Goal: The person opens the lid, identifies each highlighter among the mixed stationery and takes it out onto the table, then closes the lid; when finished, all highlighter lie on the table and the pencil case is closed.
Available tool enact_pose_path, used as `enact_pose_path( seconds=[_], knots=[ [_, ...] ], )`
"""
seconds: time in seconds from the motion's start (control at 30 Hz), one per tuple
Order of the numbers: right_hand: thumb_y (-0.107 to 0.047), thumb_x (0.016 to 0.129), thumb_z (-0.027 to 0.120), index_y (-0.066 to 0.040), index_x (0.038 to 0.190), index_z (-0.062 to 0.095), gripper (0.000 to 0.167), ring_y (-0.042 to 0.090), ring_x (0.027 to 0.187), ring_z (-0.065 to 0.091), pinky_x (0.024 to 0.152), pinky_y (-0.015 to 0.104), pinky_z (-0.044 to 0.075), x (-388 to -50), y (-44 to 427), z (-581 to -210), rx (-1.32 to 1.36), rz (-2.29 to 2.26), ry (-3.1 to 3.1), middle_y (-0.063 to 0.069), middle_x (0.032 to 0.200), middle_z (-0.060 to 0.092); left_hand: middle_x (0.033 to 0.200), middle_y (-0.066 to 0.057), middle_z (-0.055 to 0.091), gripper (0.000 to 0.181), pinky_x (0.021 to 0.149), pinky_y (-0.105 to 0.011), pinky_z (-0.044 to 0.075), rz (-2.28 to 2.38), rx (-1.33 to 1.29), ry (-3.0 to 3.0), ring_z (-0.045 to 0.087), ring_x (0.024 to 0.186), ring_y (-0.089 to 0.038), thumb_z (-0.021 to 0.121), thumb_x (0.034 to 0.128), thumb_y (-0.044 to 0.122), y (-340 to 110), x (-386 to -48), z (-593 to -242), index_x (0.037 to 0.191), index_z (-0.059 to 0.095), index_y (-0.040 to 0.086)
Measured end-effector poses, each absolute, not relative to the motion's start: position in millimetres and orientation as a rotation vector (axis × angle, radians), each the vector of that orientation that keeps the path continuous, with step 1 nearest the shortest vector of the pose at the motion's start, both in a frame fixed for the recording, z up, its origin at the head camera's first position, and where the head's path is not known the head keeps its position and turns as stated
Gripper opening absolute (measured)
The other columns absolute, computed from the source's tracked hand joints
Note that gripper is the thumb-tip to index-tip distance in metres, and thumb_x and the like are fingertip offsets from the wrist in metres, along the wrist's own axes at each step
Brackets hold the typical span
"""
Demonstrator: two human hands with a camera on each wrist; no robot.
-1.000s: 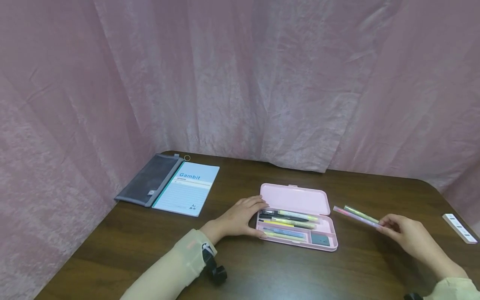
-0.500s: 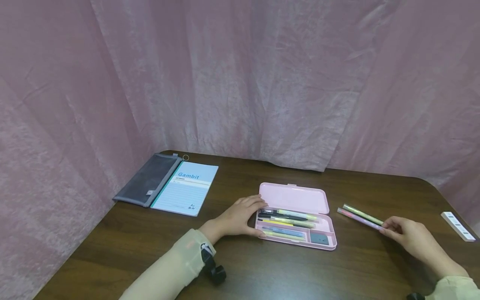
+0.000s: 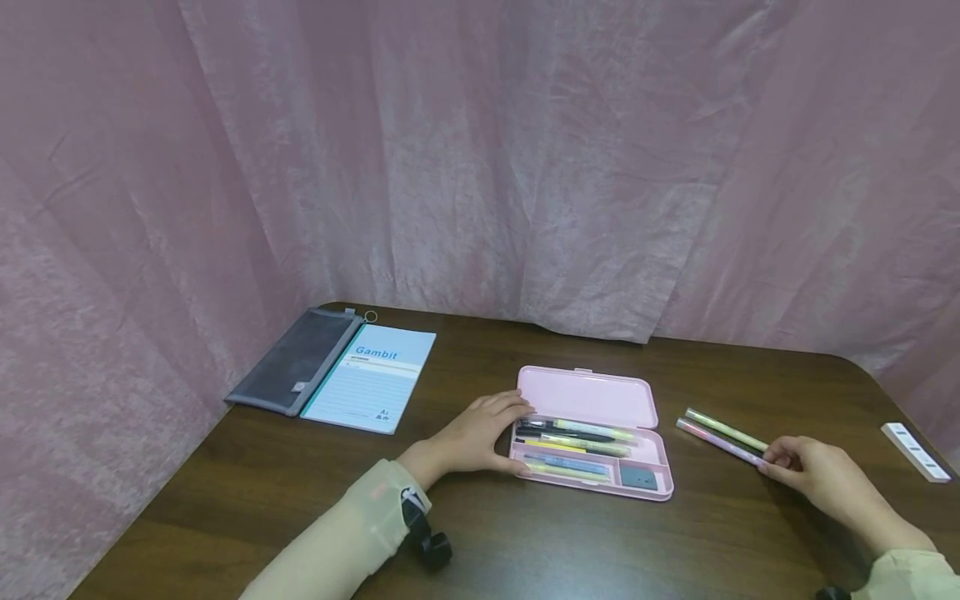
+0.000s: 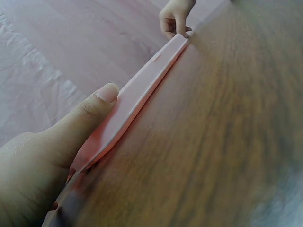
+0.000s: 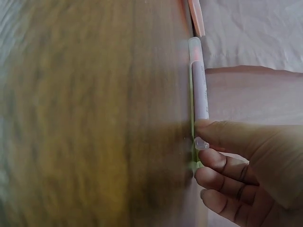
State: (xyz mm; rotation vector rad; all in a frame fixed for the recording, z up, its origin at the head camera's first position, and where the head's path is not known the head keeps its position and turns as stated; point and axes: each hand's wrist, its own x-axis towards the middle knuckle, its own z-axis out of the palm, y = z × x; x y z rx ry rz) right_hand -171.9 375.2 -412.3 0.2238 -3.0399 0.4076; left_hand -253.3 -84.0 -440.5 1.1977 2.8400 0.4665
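The pink pencil case (image 3: 588, 398) lies with its lid back, holding several pens and a dark grey block (image 3: 638, 477) in a small compartment. My left hand (image 3: 474, 437) grips its left end, thumb along the front side, as the left wrist view also shows with the thumb on the pink wall (image 4: 137, 90). To the right of the case, my right hand (image 3: 828, 479) pinches the near end of a purple-pink pen (image 3: 720, 442). Beside that pen is a green one (image 3: 726, 429), its near end by the fingertips. In the right wrist view the thumb presses the purple pen (image 5: 200, 90).
A light blue notebook (image 3: 375, 375) lies at the left, against a dark grey zip pouch (image 3: 296, 358). A white strip with dark marks (image 3: 917, 452) sits near the table's right edge. Pink curtains (image 3: 480, 167) hang behind the table.
My right hand has moved slightly right and down with the pens, which now lie lower, with a wider gap between them. The left hand has kept its place on the case.
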Motion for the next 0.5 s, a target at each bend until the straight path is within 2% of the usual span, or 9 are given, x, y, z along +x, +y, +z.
enact_pose_path(
  seconds=[0.37, 0.5],
  knots=[
    [-0.024, 0.082, 0.074, -0.016, 0.081, 0.066, 0.012, -0.004, 0.062, 0.039, 0.056, 0.022, 0.036, -169, 372, -406, 0.242, 0.386, -3.013, -0.010, 0.071, 0.055, 0.154, 0.000, 0.037, 0.089, 0.119, -0.045, 0.026, 0.471, 1.214, 2.843, 0.027, 0.147, -0.019, 0.064, 0.0740, 0.072, -84, -255, -443, 0.144, 0.041, 0.022],
    [-0.022, 0.082, 0.074, -0.013, 0.084, 0.067, 0.011, -0.004, 0.063, 0.042, 0.057, 0.023, 0.039, -170, 370, -397, 0.266, 0.391, -3.000, -0.008, 0.073, 0.058, 0.154, 0.000, 0.037, 0.089, 0.119, -0.045, 0.026, 0.475, 1.212, 2.844, 0.027, 0.147, -0.019, 0.064, 0.0741, 0.072, -85, -255, -443, 0.144, 0.041, 0.022]
  ],
)
